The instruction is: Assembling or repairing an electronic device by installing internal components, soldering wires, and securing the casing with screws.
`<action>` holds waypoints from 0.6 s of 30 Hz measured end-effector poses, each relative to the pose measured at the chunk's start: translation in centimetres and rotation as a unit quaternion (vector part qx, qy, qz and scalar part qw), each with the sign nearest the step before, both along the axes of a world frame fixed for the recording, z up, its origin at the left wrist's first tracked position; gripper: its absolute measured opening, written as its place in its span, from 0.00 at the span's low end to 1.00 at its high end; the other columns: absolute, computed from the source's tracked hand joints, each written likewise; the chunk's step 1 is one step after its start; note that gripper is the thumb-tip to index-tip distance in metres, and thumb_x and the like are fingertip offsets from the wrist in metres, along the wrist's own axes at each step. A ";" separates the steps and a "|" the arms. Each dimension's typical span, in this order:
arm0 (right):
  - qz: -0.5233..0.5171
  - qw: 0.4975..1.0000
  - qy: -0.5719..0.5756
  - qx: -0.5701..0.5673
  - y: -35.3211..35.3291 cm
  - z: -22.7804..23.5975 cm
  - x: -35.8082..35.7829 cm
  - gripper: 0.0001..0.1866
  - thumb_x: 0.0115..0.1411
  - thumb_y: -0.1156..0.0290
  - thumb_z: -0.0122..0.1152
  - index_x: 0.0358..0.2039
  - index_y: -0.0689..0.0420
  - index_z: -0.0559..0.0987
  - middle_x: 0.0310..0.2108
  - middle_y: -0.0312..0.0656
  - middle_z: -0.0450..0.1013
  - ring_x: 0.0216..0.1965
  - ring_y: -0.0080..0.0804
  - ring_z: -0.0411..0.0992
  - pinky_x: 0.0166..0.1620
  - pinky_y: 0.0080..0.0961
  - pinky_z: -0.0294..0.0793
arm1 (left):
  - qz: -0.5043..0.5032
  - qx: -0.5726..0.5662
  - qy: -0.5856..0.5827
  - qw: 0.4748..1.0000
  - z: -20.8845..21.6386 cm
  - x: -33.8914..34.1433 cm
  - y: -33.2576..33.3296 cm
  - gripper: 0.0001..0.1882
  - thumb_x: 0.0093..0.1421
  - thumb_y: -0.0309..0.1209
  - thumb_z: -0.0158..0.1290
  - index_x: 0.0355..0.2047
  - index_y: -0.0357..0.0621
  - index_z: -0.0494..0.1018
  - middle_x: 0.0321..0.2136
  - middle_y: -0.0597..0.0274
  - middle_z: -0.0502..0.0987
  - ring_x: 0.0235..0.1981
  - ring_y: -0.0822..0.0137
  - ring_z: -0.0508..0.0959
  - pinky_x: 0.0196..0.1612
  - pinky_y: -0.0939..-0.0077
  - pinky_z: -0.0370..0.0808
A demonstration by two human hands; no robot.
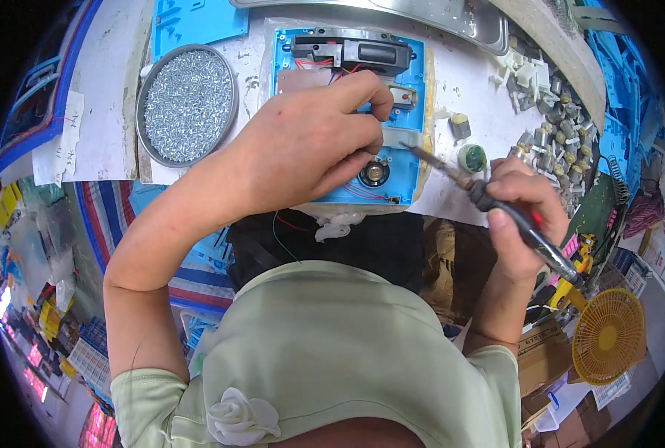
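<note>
A blue plastic housing (413,123) lies on the bench in front of me, with a black module (377,54), red wires and a round black speaker (373,173) in it. My left hand (317,134) reaches across the housing, its fingers bent and drawn together at the housing's right half. Whatever those fingertips pinch is hidden. In my right hand (523,213) is a soldering iron (489,200), its tip pointing up and left over the housing's right edge. Just beyond that hand stand a small round tub with green contents (472,157) and a little motor (459,126).
A round metal bowl of small silvery screws (187,104) stands at the left. Many small motors (564,142) and white plastic parts (528,76) are heaped at the right. A metal tray (452,19) lies at the back. A yellow fan (609,336) is at the lower right.
</note>
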State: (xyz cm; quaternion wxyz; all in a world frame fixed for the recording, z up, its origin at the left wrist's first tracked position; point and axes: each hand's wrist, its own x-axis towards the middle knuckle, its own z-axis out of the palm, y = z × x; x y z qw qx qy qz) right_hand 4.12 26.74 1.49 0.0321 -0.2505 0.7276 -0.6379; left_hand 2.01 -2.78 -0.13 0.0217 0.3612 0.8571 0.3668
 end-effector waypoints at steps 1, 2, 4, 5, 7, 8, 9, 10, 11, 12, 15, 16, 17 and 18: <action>0.006 1.000 0.009 0.009 -0.1 -0.2 0.0 0.13 0.50 0.78 0.68 0.38 0.66 0.80 0.26 0.41 0.74 0.27 0.29 0.69 0.31 0.24 0.64 | -0.002 -0.007 -0.001 1.000 0.0 0.0 0.0 0.08 0.52 0.22 0.62 0.31 0.43 0.74 0.43 0.61 0.74 0.37 0.57 0.78 0.38 0.65 0.77; 0.013 1.000 0.018 0.018 -0.2 -0.3 -0.1 0.13 0.49 0.78 0.68 0.37 0.66 0.81 0.25 0.41 0.73 0.26 0.29 0.68 0.30 0.24 0.63 | -0.004 -0.008 0.002 1.000 0.0 0.0 0.1 0.08 0.52 0.22 0.63 0.31 0.43 0.74 0.43 0.61 0.74 0.37 0.57 0.78 0.38 0.65 0.77; 0.023 0.999 0.029 0.025 -0.6 -0.6 -0.3 0.12 0.46 0.78 0.69 0.34 0.65 0.82 0.23 0.41 0.73 0.22 0.30 0.67 0.27 0.26 0.62 | -0.007 -0.010 0.007 1.000 0.1 0.0 0.2 0.09 0.52 0.22 0.63 0.31 0.43 0.74 0.43 0.62 0.74 0.36 0.58 0.79 0.37 0.66 0.77; 0.025 0.999 0.027 0.027 -0.7 -0.6 -0.3 0.13 0.46 0.78 0.68 0.34 0.64 0.82 0.23 0.41 0.73 0.22 0.30 0.67 0.27 0.26 0.62 | -0.005 -0.013 0.012 1.000 0.1 0.0 0.2 0.09 0.52 0.22 0.63 0.31 0.43 0.74 0.42 0.62 0.74 0.36 0.58 0.79 0.37 0.66 0.77; 0.026 0.999 0.026 0.036 -0.7 -0.7 -0.3 0.13 0.44 0.79 0.68 0.34 0.64 0.82 0.23 0.41 0.73 0.22 0.30 0.67 0.27 0.26 0.62 | -0.004 -0.015 0.023 1.000 0.0 0.0 0.3 0.09 0.52 0.22 0.63 0.30 0.43 0.73 0.42 0.62 0.74 0.35 0.59 0.79 0.36 0.66 0.77; 0.024 0.999 0.027 0.040 -0.8 -0.7 -0.3 0.14 0.44 0.79 0.68 0.34 0.64 0.82 0.23 0.41 0.73 0.21 0.30 0.67 0.26 0.26 0.62 | -0.002 -0.013 0.024 1.000 -0.1 0.0 0.4 0.09 0.51 0.22 0.63 0.30 0.43 0.73 0.42 0.62 0.74 0.35 0.59 0.79 0.36 0.66 0.77; 0.023 0.998 0.028 0.044 -0.9 -0.5 -0.3 0.14 0.43 0.79 0.68 0.34 0.64 0.82 0.23 0.41 0.73 0.21 0.30 0.67 0.26 0.26 0.62 | 0.000 -0.011 0.026 1.000 -0.2 0.0 0.4 0.09 0.51 0.22 0.63 0.30 0.43 0.73 0.42 0.62 0.74 0.35 0.59 0.79 0.36 0.66 0.77; 0.022 0.998 0.029 0.048 -1.0 -0.5 -0.3 0.14 0.43 0.79 0.68 0.34 0.64 0.82 0.22 0.41 0.73 0.21 0.30 0.67 0.26 0.26 0.62 | 0.003 -0.010 0.028 1.000 -0.2 0.1 0.4 0.09 0.51 0.22 0.63 0.30 0.43 0.73 0.42 0.62 0.74 0.35 0.59 0.79 0.36 0.66 0.77; 0.023 0.998 0.027 0.048 -1.1 -0.5 -0.3 0.14 0.43 0.79 0.68 0.34 0.64 0.82 0.22 0.41 0.73 0.21 0.30 0.66 0.26 0.25 0.61 | 0.005 -0.012 0.028 1.000 -0.2 0.1 0.5 0.09 0.51 0.22 0.63 0.30 0.42 0.73 0.42 0.62 0.74 0.35 0.59 0.79 0.36 0.66 0.77; 0.024 0.998 0.025 0.048 -1.1 -0.5 -0.3 0.14 0.43 0.79 0.68 0.34 0.63 0.82 0.22 0.41 0.72 0.21 0.30 0.66 0.26 0.25 0.61 | 0.007 -0.014 0.029 0.999 -0.2 0.2 0.5 0.09 0.51 0.21 0.63 0.29 0.42 0.73 0.42 0.62 0.74 0.35 0.59 0.79 0.36 0.67 0.77; 0.033 0.998 0.022 0.054 -1.2 -0.4 -0.3 0.14 0.43 0.79 0.68 0.33 0.63 0.82 0.22 0.40 0.72 0.21 0.30 0.66 0.25 0.25 0.61 | 0.005 -0.016 0.032 0.999 -0.2 0.1 0.5 0.09 0.51 0.21 0.63 0.29 0.42 0.73 0.42 0.63 0.75 0.36 0.59 0.79 0.35 0.67 0.78; 0.036 0.997 0.022 0.057 -1.2 -0.3 -0.3 0.14 0.43 0.79 0.68 0.33 0.63 0.82 0.22 0.40 0.73 0.20 0.30 0.66 0.25 0.25 0.61 | 0.004 -0.016 0.033 0.999 -0.3 0.1 0.4 0.09 0.51 0.21 0.63 0.29 0.42 0.73 0.42 0.63 0.75 0.36 0.59 0.79 0.35 0.67 0.78; 0.036 0.997 0.022 0.057 -1.2 -0.2 -0.3 0.14 0.43 0.79 0.68 0.33 0.63 0.82 0.22 0.40 0.73 0.20 0.30 0.66 0.25 0.25 0.61 | 0.004 -0.017 0.031 0.999 -0.3 0.1 0.4 0.09 0.51 0.21 0.63 0.30 0.42 0.73 0.42 0.63 0.75 0.36 0.59 0.79 0.35 0.67 0.78; 0.036 0.997 0.021 0.058 -1.3 -0.2 -0.3 0.14 0.43 0.78 0.68 0.34 0.63 0.82 0.22 0.40 0.73 0.20 0.29 0.66 0.25 0.25 0.61 | 0.004 -0.017 0.030 0.999 -0.3 0.1 0.5 0.09 0.51 0.21 0.63 0.30 0.42 0.73 0.42 0.63 0.75 0.36 0.59 0.79 0.35 0.67 0.78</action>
